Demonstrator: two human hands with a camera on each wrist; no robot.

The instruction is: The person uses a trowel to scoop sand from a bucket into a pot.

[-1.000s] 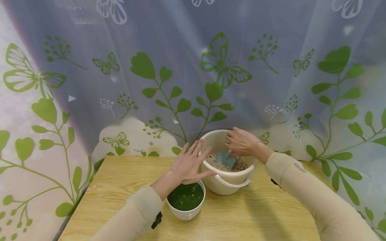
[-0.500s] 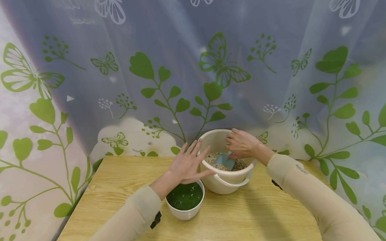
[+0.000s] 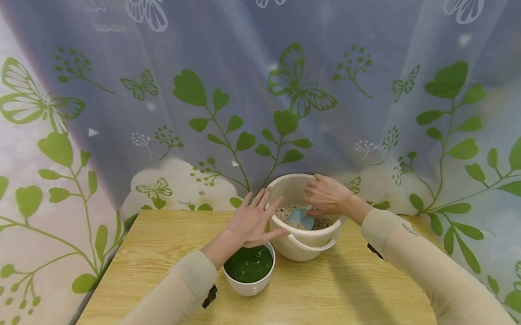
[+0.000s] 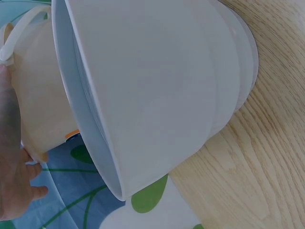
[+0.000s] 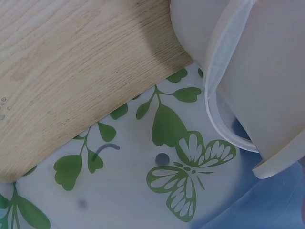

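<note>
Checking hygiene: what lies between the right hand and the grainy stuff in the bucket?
A blue scoop, held by the right hand; the head view shows it.

A leafy, butterfly-printed backdrop (image 3: 220, 43) hangs behind the wood-grain table (image 3: 159, 242).

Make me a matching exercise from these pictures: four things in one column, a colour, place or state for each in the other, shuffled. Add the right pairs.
Column one
1. Left hand
2. Right hand
3. Scoop
4. Bowl

Column two
A. Blue, in the grains
B. Fingers spread, at the bucket
C. White, with green contents
D. Fingers curled, above the grains

Right pairs: 1-B, 2-D, 3-A, 4-C
</note>
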